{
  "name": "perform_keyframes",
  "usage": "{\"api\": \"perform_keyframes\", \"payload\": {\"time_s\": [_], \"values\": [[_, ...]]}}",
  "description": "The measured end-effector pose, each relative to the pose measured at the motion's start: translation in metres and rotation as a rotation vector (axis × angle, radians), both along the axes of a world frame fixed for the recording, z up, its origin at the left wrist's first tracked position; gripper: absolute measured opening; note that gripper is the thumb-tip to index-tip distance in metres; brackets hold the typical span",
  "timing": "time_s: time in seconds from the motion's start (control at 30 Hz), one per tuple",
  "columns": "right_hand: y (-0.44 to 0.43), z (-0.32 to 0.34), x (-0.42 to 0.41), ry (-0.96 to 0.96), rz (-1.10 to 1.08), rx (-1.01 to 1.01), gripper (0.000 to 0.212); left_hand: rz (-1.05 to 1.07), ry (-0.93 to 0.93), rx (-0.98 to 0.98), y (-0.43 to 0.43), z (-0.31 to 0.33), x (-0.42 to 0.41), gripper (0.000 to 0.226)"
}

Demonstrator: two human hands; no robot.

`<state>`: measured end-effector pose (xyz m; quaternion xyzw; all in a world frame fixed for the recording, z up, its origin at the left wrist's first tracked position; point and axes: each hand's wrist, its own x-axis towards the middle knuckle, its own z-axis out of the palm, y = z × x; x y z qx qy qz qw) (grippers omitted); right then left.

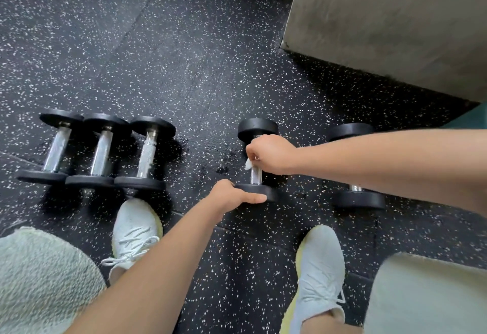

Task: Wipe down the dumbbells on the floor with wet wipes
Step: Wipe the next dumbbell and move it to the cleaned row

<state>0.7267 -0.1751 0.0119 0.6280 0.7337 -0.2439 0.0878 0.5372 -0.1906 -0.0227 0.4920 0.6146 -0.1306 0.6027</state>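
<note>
Centrally, right hand (pixel 268 153) fingers curled round wet wipe (pixel 249 164) on dumbbell (pixel 257 127) handle, left hand (pixel 229 196) gripping near plate.

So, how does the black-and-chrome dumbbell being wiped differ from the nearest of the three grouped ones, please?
The wiped dumbbell lies alone; the grouped dumbbell touches its neighbour. The left hand grips the wiped one's head and the right hand holds a white wet wipe round its handle; the grouped one's is bare. Both have black heads and chrome handles.

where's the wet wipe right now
Head view, right of centre: the wet wipe is gripped by the right hand against the handle of the dumbbell that the left hand holds.
</note>
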Motion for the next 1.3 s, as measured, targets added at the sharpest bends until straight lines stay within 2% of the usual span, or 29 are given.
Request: {"api": "perform_keyframes", "payload": {"time_s": [0.1, 0.17, 0.3, 0.4, 0.53, 0.63, 0.73, 0.83, 0.97, 1.13, 1.3], "values": [[0.003, 0.008, 0.002, -0.099, 0.131, -0.066, 0.017, -0.007, -0.005, -0.007, -0.003, -0.001, 0.006, 0.122], [0.0, 0.012, 0.011, -0.14, 0.163, -0.063, 0.014, -0.038, -0.006, 0.014, -0.007, 0.001, 0.013, 0.121], [-0.007, 0.005, 0.032, 0.031, 0.006, -0.005, 0.01, -0.111, 0.039, 0.12, -0.019, 0.007, 0.025, 0.108], [-0.021, -0.011, 0.034, 0.069, -0.107, 0.094, 0.009, -0.141, 0.063, 0.178, -0.027, 0.004, 0.026, 0.113], [-0.049, -0.038, 0.024, 0.192, -0.264, 0.234, 0.008, -0.117, 0.028, 0.22, -0.03, 0.0, 0.018, 0.095], [-0.055, -0.048, 0.017, 0.259, -0.39, 0.303, 0.009, -0.051, 0.004, 0.243, -0.037, -0.003, 0.016, 0.106], [-0.058, -0.051, 0.008, 0.296, -0.467, 0.343, 0.009, 0.103, -0.028, 0.264, -0.05, -0.007, 0.015, 0.12], [-0.067, -0.055, 0.004, 0.313, -0.423, 0.333, 0.005, 0.194, -0.041, 0.288, -0.061, -0.012, 0.016, 0.115], [-0.065, -0.056, 0.015, 0.334, -0.343, 0.328, 0.006, 0.204, -0.056, 0.27, -0.062, -0.011, 0.022, 0.106], [-0.058, -0.058, 0.023, 0.316, -0.364, 0.408, 0.007, 0.231, -0.096, 0.239, -0.066, -0.009, 0.025, 0.103], [-0.072, -0.059, 0.028, 0.368, -0.342, 0.374, 0.005, 0.282, -0.186, 0.17, -0.068, -0.006, 0.022, 0.086]]}}
